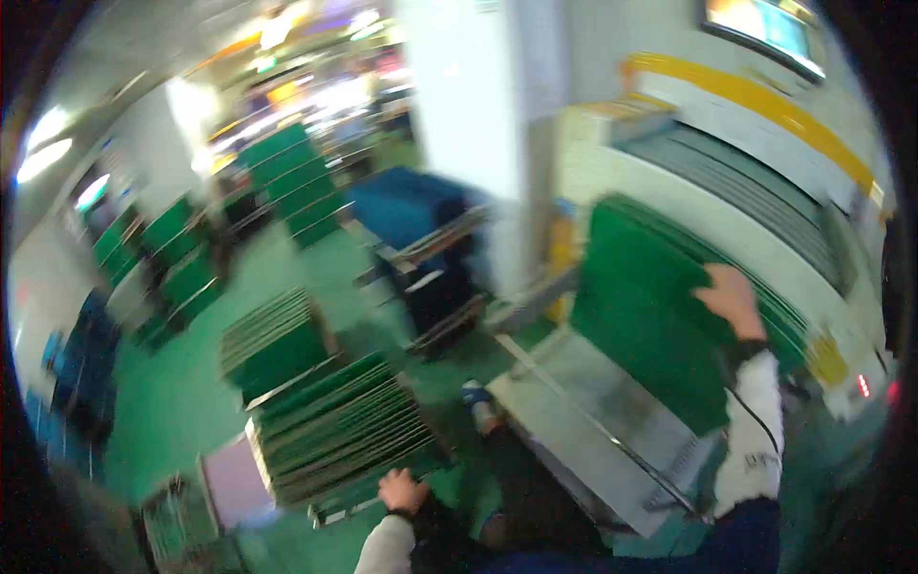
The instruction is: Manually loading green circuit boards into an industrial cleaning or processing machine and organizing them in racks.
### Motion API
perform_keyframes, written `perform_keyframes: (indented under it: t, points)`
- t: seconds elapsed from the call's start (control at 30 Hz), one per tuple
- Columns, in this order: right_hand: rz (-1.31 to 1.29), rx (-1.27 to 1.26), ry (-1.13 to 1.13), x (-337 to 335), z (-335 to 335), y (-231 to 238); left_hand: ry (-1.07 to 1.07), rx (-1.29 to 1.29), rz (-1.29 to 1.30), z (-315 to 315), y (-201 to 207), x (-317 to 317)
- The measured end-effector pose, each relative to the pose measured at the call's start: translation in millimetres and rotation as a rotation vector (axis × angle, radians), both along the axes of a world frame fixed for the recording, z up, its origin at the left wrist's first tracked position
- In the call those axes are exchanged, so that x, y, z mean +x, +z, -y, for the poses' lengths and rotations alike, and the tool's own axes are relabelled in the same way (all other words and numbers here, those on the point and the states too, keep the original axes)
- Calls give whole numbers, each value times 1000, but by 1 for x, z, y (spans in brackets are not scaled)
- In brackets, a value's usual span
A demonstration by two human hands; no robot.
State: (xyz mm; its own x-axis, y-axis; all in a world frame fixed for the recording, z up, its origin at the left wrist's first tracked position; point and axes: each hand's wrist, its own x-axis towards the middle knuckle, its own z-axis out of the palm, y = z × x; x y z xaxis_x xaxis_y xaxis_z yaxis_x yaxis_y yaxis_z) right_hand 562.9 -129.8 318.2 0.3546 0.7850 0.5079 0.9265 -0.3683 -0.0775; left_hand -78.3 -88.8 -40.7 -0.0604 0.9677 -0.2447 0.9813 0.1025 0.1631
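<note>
My right hand [732, 300] is at the upper edge of a large green board [636, 306], its fingers lying over the front face. This board leans at the front of a row of similar green boards on a metal cart [598, 387]. Low in the middle, my left hand [404, 492] has its fingers curled at the end of a metal rail [344, 512]. The rail runs beside a rack of green boards [335, 430] standing in close rows. Motion blur softens both hands, and their thumbs are hard to make out.
A pale machine with a ribbed top [736, 172] stands along the right wall. Near a white pillar [464, 105] is a cart with a dark blue load [411, 210]. Another board stack [277, 344] and tall green racks [292, 182] stand on the green floor.
</note>
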Motion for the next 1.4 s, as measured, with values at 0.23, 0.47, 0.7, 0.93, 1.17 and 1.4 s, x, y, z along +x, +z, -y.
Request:
perform_keyframes:
  t: [0.23, 0.47, 0.7, 0.93, 1.17, 1.4]
  points:
    - [-92, -109, -74, -12, -10, 13, 114, -15, -131, -6, -14, -3]
    - [-99, -136, -107, -12, 2, 15, -2, -283, -58, -8, 16, 0]
    - [-97, -109, -79, -15, -4, 13, -30, -255, -106, -8, 0, -13]
    - [-38, -29, 5, -2, -5, 12, -57, -304, -128, -9, 15, 0]
    - [69, -217, -24, -33, -18, 170, -32, -274, -108, -20, -8, -15]
    - [165, 34, -25, -60, 39, 384, 58, 59, -125, -18, -37, -7]
